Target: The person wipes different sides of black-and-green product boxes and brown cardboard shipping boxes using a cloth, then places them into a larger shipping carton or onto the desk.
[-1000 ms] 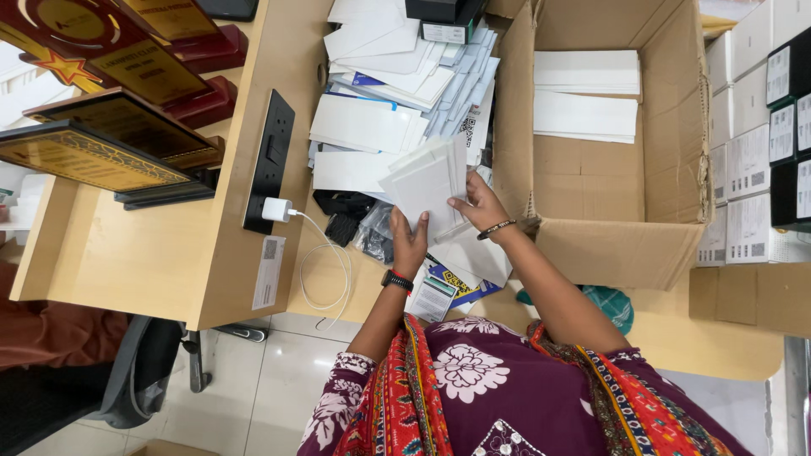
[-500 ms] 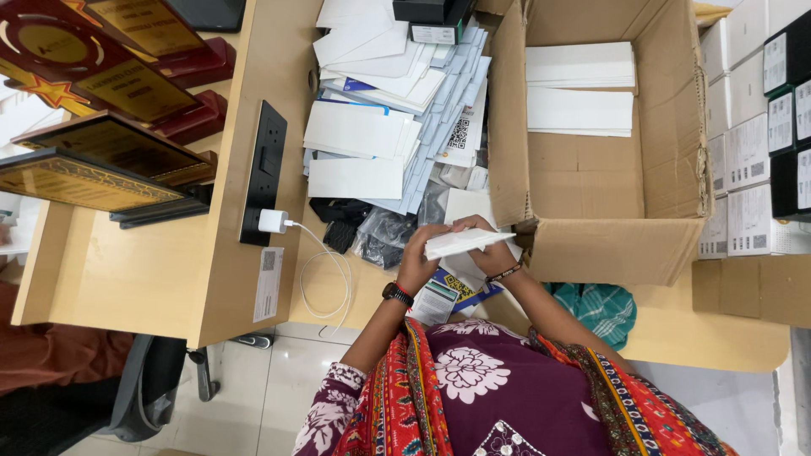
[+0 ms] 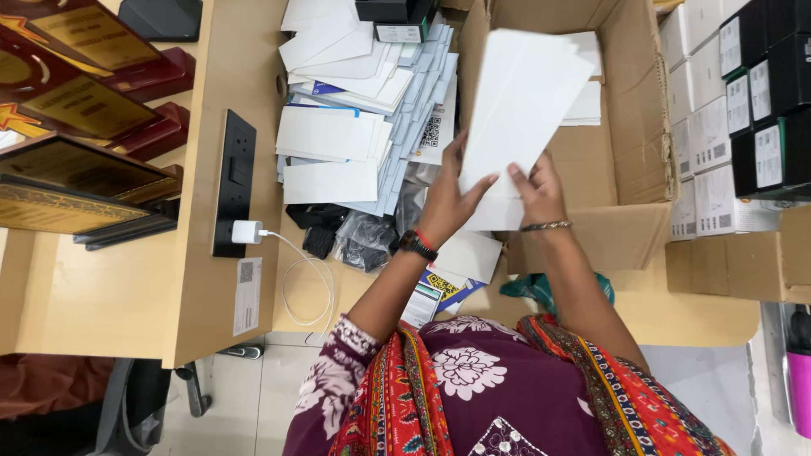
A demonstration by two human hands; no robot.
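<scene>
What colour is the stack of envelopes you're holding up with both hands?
Plain white, seen in the head view: the envelope stack, held over the open cardboard box.

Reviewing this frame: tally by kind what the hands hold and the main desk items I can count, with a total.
Hands on the stack, left hand and right hand: 2
White envelope stack, held by both hands: 1
Open cardboard box: 1
Black switch panel: 1
White charger plug in the panel: 1
Loose white envelopes on the desk: too overlapped to count
Total counted: 6
</scene>
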